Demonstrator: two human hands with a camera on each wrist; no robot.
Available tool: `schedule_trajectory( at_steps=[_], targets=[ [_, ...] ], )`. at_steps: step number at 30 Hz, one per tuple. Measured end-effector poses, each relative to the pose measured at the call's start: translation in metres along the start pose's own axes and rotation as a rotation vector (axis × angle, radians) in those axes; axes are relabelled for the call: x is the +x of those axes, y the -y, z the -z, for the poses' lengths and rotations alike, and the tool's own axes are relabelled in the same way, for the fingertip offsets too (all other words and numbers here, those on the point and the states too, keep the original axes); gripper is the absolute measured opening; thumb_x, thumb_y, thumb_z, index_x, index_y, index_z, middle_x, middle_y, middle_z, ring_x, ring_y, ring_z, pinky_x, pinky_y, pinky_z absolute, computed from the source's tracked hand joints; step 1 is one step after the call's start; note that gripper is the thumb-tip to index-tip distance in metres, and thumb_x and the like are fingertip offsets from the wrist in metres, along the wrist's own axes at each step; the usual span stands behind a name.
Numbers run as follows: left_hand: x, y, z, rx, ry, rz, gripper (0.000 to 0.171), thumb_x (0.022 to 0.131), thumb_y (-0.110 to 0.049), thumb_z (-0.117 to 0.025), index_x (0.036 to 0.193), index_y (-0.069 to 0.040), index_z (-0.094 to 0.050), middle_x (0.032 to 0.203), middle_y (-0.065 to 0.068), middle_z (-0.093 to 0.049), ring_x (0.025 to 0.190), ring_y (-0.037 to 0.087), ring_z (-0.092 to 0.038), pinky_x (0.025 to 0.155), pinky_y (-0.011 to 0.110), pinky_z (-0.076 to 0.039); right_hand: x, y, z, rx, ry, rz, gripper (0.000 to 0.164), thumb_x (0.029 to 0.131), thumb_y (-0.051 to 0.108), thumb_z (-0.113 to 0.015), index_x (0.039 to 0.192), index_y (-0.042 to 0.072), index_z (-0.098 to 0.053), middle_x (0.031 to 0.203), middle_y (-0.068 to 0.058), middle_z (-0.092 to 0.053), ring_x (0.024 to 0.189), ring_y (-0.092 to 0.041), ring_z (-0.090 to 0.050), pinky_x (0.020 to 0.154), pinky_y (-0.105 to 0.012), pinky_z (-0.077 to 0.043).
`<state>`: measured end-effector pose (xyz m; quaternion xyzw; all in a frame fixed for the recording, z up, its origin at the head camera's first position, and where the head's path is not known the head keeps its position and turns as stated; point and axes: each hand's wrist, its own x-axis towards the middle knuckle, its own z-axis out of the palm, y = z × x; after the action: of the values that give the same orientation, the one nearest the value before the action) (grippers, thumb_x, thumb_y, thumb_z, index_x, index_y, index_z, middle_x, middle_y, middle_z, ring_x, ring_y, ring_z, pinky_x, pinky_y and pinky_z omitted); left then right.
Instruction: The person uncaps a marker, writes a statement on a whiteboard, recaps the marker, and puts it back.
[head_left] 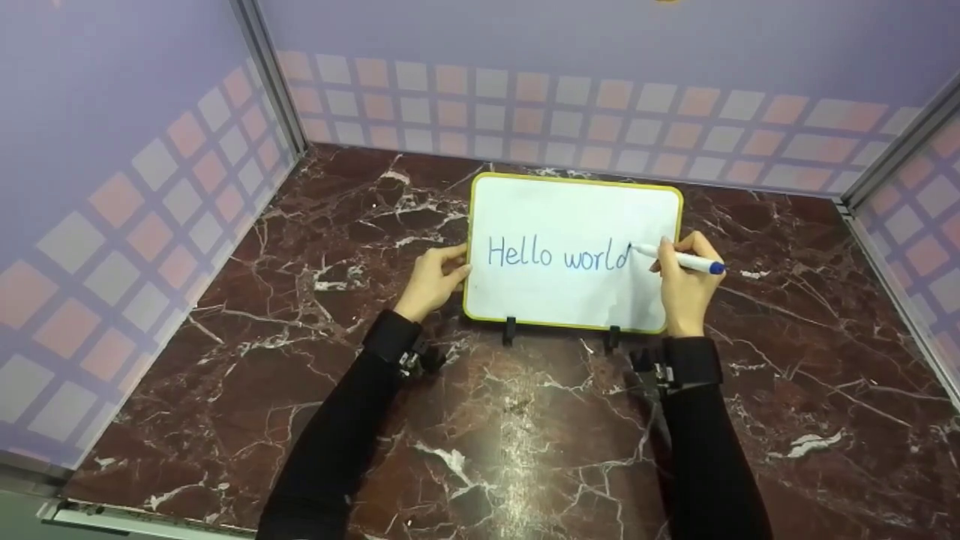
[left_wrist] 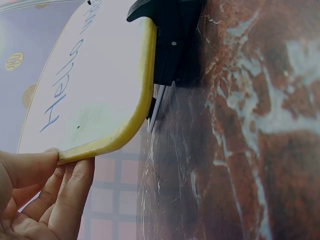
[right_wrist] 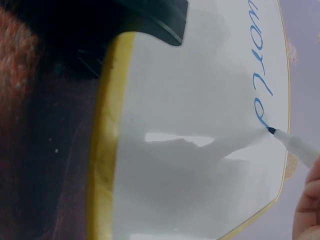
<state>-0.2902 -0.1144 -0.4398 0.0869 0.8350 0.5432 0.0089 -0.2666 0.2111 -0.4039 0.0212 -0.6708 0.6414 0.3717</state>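
Observation:
A small whiteboard (head_left: 570, 210) with a yellow frame leans on a black stand (left_wrist: 172, 45) and bears the blue handwriting "Hello world". My left hand (head_left: 433, 281) pinches the board's left edge; in the left wrist view the thumb lies on the front and the fingers are behind. My right hand (head_left: 686, 285) holds a white marker (head_left: 694, 262) with a blue end, beside the board's right edge. In the right wrist view the dark marker tip (right_wrist: 271, 130) touches the board at the last letter. Only part of the right hand's fingers (right_wrist: 309, 200) shows there.
The board stands on a dark red marbled table (head_left: 517, 435). Purple panels (head_left: 570, 45) with pink and white squares enclose the back and both sides. Two black stand hooks (head_left: 510, 331) grip the board's lower edge. Each wrist wears a black strap with a camera.

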Motion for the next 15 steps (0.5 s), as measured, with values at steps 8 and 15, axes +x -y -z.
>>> schedule_trajectory(
  at_steps=[8, 15],
  targets=[
    [0.0002, -0.0002, 0.0007, -0.002, 0.001, 0.002, 0.045, 0.098, -0.002, -0.058, 0.142, 0.003, -0.049, 0.126, 0.026, -0.064, 0.112, 0.033, -0.068, 0.085, 0.033, -0.063, -0.0005, 0.0079, 0.0027, -0.133, 0.048, -0.026, 0.026, 0.081, -0.012, -0.052, 0.06, -0.012, -0.037, 0.044, 0.008, -0.045, 0.036, -0.007, -0.044, 0.037, -0.014, -0.034],
    [0.0004, 0.0008, 0.0011, 0.006, 0.01, -0.005, 0.046, 0.098, -0.002, -0.058, 0.143, 0.004, -0.048, 0.127, 0.026, -0.064, 0.111, 0.034, -0.068, 0.086, 0.035, -0.062, 0.0022, 0.0075, 0.006, -0.09, 0.0, 0.004, 0.024, 0.08, -0.014, -0.051, 0.061, -0.014, -0.036, 0.044, 0.01, -0.045, 0.036, -0.003, -0.043, 0.037, -0.012, -0.031]
  ],
)
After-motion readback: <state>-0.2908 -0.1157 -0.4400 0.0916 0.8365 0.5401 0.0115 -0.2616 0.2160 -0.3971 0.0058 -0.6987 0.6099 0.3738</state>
